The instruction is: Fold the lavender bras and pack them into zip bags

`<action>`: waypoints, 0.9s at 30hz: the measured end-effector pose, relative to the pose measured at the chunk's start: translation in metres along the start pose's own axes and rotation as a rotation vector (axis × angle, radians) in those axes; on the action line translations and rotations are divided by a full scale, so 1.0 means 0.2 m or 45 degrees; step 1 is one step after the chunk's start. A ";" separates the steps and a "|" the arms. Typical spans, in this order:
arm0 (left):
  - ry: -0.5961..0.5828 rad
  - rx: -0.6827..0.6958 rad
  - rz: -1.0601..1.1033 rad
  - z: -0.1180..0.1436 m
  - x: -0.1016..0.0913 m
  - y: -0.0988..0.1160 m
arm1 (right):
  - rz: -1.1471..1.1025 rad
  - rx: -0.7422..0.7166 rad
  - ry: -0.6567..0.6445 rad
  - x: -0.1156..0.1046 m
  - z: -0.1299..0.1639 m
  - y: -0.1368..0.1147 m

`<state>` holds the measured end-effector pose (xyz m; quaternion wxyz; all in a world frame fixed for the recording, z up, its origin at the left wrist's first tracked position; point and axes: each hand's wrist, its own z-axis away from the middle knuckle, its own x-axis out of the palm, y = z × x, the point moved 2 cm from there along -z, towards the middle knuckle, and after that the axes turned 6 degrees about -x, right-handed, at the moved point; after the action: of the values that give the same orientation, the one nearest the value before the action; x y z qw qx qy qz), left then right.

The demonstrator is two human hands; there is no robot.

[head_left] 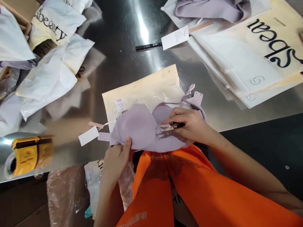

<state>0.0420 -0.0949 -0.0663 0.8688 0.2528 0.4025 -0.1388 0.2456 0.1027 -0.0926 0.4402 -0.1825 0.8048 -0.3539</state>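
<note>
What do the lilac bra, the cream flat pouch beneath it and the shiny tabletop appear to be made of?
Lilac bra: smooth matte moulded fabric, probably foam-padded, since the cups keep their dome shape. Cream flat pouch: looks like frosted plastic film, with a glossy wrinkled edge and a barcode sticker. Shiny tabletop: brushed metal, likely stainless steel, judging by streaky glare and blurred reflections.

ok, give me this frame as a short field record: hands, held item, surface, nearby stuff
left hand: grips lower edge of lilac bra
right hand: rests on bra, holds small dark tool
under bra: cream pouch with barcode sticker
tags: white hang tag lies left of bra
surface: steel table
nearby: yellow tape dispenser at left; black pen; stacked printed bags at right
</note>
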 end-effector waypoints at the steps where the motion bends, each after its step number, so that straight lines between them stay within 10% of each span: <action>1: -0.036 0.014 -0.099 0.05 -0.03 0.00 | -0.019 -0.016 0.004 -0.02 -0.03 -0.01; 8: 0.602 0.347 -0.136 0.09 0.02 0.17 | -0.050 -0.155 -0.190 -0.01 -0.36 -0.07; 15: 0.418 0.223 0.044 -0.18 0.21 0.19 | -0.164 -0.195 -0.656 0.25 -0.49 0.15; 27: 0.397 0.273 -0.229 -0.17 0.23 0.21 | -0.100 -0.103 -0.752 0.29 -0.45 0.23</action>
<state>0.0691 -0.0417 -0.1073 0.7483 0.3252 0.5358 -0.2170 0.1388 0.1346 -0.1271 0.6335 -0.3261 0.6477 -0.2699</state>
